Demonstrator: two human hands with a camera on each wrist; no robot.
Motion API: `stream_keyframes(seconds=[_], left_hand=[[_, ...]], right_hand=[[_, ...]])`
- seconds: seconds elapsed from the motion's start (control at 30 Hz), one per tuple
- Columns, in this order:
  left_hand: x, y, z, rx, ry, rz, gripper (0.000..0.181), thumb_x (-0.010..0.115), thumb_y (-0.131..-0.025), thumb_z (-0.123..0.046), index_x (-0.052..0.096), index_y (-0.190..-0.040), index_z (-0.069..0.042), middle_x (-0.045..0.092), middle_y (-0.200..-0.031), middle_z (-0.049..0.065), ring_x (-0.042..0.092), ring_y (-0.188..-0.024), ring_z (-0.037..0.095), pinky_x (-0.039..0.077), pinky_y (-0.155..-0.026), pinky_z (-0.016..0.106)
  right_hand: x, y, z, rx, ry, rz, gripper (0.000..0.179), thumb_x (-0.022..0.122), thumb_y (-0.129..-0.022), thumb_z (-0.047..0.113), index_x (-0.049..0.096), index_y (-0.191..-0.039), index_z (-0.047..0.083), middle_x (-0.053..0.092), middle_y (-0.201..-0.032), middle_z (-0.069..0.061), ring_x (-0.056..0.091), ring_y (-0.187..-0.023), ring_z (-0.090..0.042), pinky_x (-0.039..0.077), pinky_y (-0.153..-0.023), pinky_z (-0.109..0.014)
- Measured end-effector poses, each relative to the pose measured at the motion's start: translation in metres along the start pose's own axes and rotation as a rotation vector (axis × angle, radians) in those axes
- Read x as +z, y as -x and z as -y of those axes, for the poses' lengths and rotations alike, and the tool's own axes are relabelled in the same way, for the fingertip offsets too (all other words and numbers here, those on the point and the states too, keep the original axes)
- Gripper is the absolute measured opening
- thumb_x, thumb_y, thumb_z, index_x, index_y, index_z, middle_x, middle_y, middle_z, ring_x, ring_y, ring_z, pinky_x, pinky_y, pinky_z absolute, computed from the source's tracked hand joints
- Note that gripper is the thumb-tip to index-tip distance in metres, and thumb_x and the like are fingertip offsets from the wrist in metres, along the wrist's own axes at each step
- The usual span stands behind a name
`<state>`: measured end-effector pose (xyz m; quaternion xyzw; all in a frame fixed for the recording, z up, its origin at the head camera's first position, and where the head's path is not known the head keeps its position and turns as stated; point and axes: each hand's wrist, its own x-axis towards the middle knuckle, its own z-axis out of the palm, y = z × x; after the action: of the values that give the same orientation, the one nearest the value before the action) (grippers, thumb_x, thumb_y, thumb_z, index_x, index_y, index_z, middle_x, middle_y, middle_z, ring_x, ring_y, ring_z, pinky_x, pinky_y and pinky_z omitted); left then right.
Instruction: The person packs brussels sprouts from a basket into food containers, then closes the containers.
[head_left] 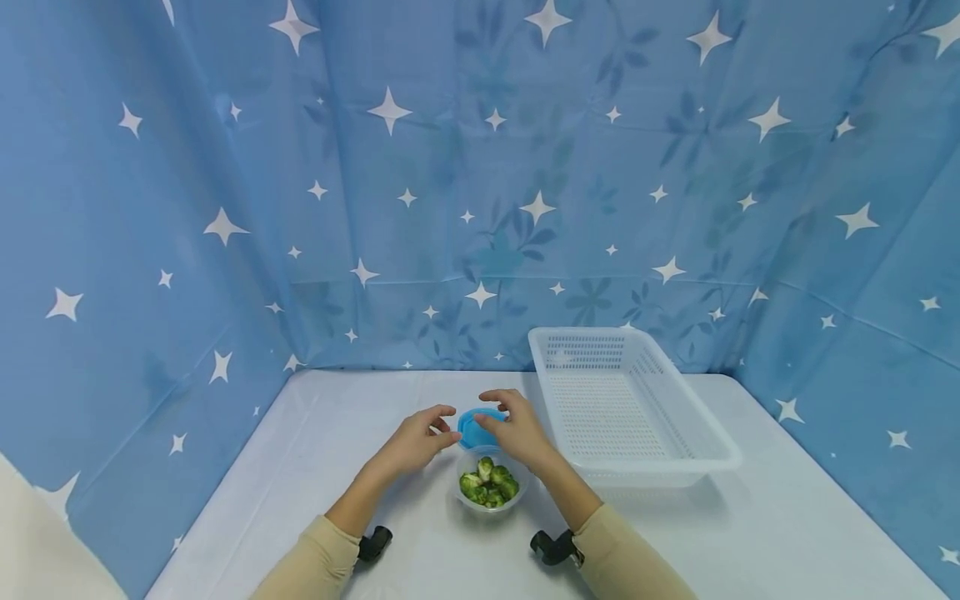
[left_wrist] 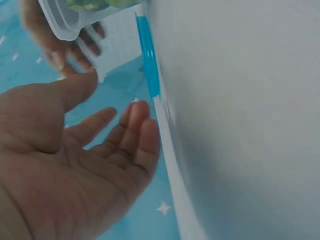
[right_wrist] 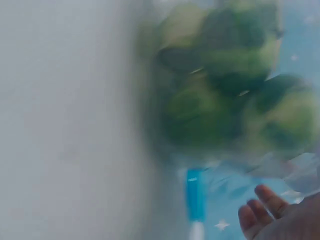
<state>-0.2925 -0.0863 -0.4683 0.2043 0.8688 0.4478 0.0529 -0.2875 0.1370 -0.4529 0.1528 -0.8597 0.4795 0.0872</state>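
Observation:
A clear plastic container (head_left: 487, 506) stands on the table, filled with several green Brussels sprouts (head_left: 491, 483). Just behind it lies its blue lid (head_left: 474, 432), flat on the cloth. My left hand (head_left: 417, 438) hovers to the left of the lid, fingers loosely bent and thumb apart, holding nothing. On the other side my right hand (head_left: 517, 427) overlaps the lid's right part in the head view, its fingers spread and relaxed. The left wrist view shows the left palm (left_wrist: 75, 165) bare, with the lid's edge (left_wrist: 148, 55) beyond the fingertips. Close in the right wrist view, sprouts (right_wrist: 215, 100) press against the container wall.
A large white perforated basket (head_left: 615, 408) sits on the right part of the table, close to my right forearm. The white tablecloth (head_left: 315, 450) spreads around everything. Blue star-patterned curtains (head_left: 420, 208) enclose the table at the back and sides.

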Motion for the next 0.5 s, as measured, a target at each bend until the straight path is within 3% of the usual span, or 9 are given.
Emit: stream_keyframes(seconds=[0.13, 0.3, 0.5], left_hand=[[0.006, -0.01, 0.004, -0.039, -0.006, -0.004, 0.055, 0.062, -0.106, -0.027, 0.048, -0.154, -0.004, 0.068, -0.118, 0.013, 0.067, -0.1, 0.023, 0.057, -0.077, 0.041], [0.012, -0.021, 0.01, -0.065, -0.008, -0.014, 0.052, 0.062, -0.106, -0.022, 0.05, -0.152, -0.001, 0.07, -0.12, 0.016, 0.067, -0.104, 0.026, 0.057, -0.082, 0.044], [0.018, -0.027, 0.012, -0.056, -0.002, -0.027, 0.041, 0.066, -0.102, -0.013, 0.061, -0.141, -0.002, 0.07, -0.1, 0.009, 0.06, -0.081, 0.018, 0.048, -0.066, 0.033]], right_hand=[[0.005, -0.002, -0.019, 0.125, 0.026, -0.024, 0.039, 0.071, -0.1, 0.023, 0.067, -0.136, 0.01, 0.053, -0.148, -0.019, 0.043, -0.139, -0.046, 0.041, -0.111, -0.067], [0.007, -0.004, -0.037, 0.169, 0.038, -0.009, 0.038, 0.07, -0.097, 0.008, 0.066, -0.134, 0.0, 0.057, -0.144, -0.023, 0.048, -0.138, -0.048, 0.043, -0.112, -0.065], [0.002, -0.003, -0.044, 0.183, 0.019, 0.008, 0.041, 0.072, -0.088, -0.008, 0.067, -0.129, -0.008, 0.065, -0.134, -0.025, 0.059, -0.129, -0.044, 0.051, -0.107, -0.058]])
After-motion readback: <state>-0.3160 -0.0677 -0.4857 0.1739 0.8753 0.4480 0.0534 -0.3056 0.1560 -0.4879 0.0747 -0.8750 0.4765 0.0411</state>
